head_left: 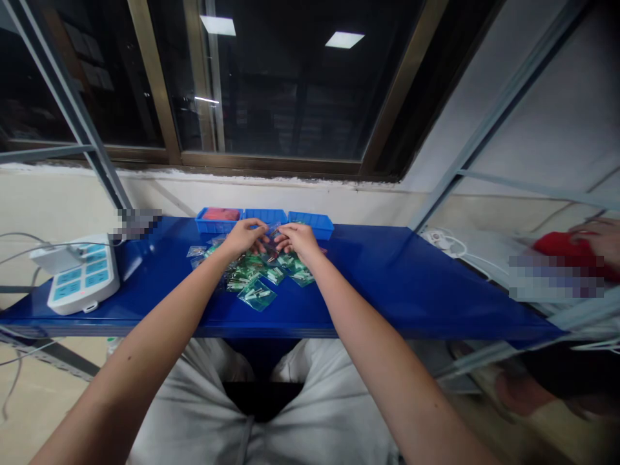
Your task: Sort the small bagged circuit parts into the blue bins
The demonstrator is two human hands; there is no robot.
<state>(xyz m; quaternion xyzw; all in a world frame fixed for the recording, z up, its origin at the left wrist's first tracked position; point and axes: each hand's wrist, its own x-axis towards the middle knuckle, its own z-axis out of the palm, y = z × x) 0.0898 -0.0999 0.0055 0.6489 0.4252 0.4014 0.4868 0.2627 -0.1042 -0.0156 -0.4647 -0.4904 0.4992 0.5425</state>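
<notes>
A small clear bag [272,240] is held up between the two hands, above the far part of a loose pile [242,279] of similar bags on the blue table [387,271]. It is set directly to the right of the left hand [245,236] and to the left of the right hand [301,240], so neither hand can be called clearly nearer. Each grip is narrow, with thumb and forefinger drawn together, and the bag appears to be pinched near its upper edge from both sides. Its long axis cannot be told for certain, since much of it is hidden by the fingers. Just beyond the hands, three blue bins are lined up along the back edge, the left bin [217,227] filled with something red. No brand, label or writing can be read on the bags, the bins or the power strip [107,284] at the left, and some patches are blurred out.
</notes>
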